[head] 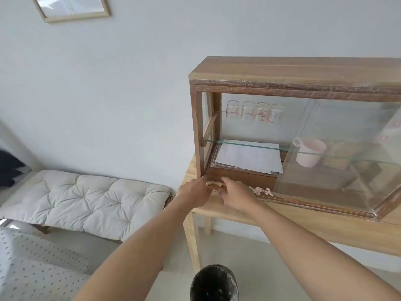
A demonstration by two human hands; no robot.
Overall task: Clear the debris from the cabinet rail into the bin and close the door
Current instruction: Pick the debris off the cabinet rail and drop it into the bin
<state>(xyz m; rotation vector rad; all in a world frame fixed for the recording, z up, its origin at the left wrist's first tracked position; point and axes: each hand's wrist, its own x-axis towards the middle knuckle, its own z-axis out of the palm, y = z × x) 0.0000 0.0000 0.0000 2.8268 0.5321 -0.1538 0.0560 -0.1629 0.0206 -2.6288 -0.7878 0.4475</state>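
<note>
A wooden cabinet [238,71] with sliding glass doors stands on a light wooden table [303,227]. The left glass door [325,148] is slid to the right, leaving the left side open. Pale debris [261,190] lies in small crumbs on the bottom rail [308,203], with a few more bits between my hands. My left hand [194,193] rests at the rail's left corner, fingers curled against it. My right hand [235,193] sits just to the right, fingertips down on the rail. Whether either hand holds crumbs is hidden. A black-lined bin [213,283] stands on the floor below.
Inside the cabinet are several measuring glasses [255,111] on a glass shelf, a pink mug [310,155] and a stack of papers [249,157]. A cushioned bench [86,200] stands to the left against the wall. A framed picture [71,7] hangs above.
</note>
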